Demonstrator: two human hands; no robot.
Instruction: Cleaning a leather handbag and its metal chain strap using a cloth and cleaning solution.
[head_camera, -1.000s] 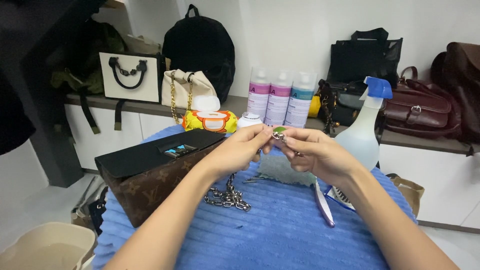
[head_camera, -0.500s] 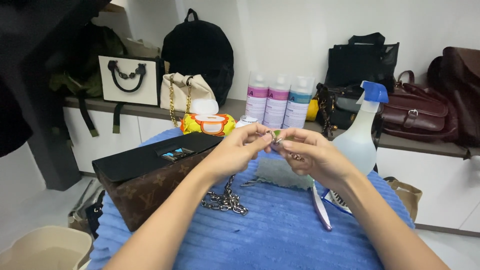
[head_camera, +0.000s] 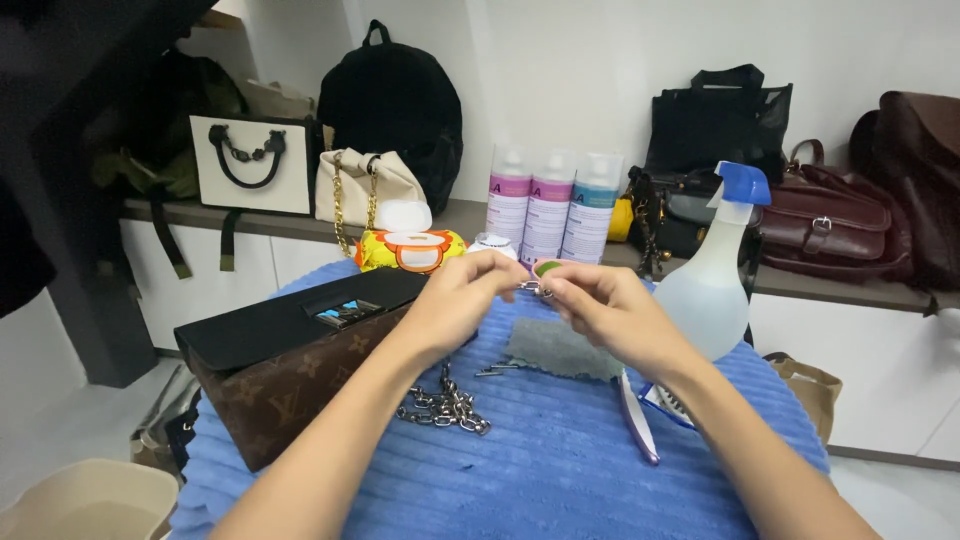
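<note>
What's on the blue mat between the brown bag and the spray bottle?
In the head view, a silver chain and a grey cloth lie between the bag and the spray bottle.

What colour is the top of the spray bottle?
The spray bottle has a blue trigger top, seen best in the head view.

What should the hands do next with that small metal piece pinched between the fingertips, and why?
Probably lower it toward the grey cloth. The left hand and right hand pinch a small metal piece in the air above the blue towel. The piece is tiny, and the chain lies loose beneath, so a drop could be hard to find.
</note>
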